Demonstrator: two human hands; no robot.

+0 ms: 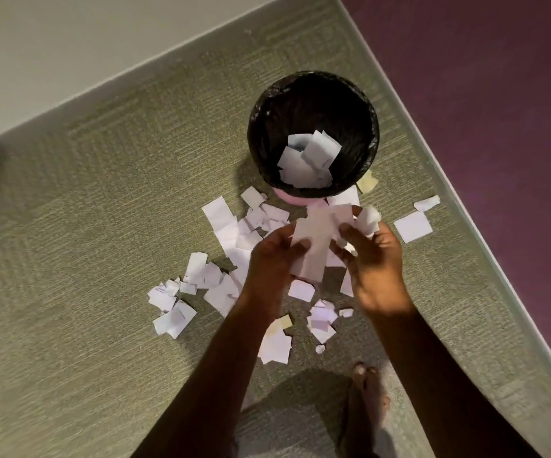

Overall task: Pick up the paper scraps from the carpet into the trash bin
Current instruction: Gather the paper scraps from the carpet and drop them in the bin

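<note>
A round trash bin (313, 77) lined with a black bag stands on the green carpet (102, 200), several white scraps lying inside it. My left hand (272, 262) and my right hand (374, 262) hold a bunch of white paper scraps (317, 239) between them, just in front of the bin and below its rim. The right hand also clutches a crumpled scrap (368, 218) at its fingertips. Many more loose scraps (198, 276) lie scattered on the carpet to the left, under and below my hands.
A square scrap (412, 226) and a small one (427, 203) lie to the right near the carpet's edge. A yellowish scrap (368, 181) sits beside the bin. Purple floor (498, 94) borders the carpet on the right. My bare foot (369, 401) stands at the bottom.
</note>
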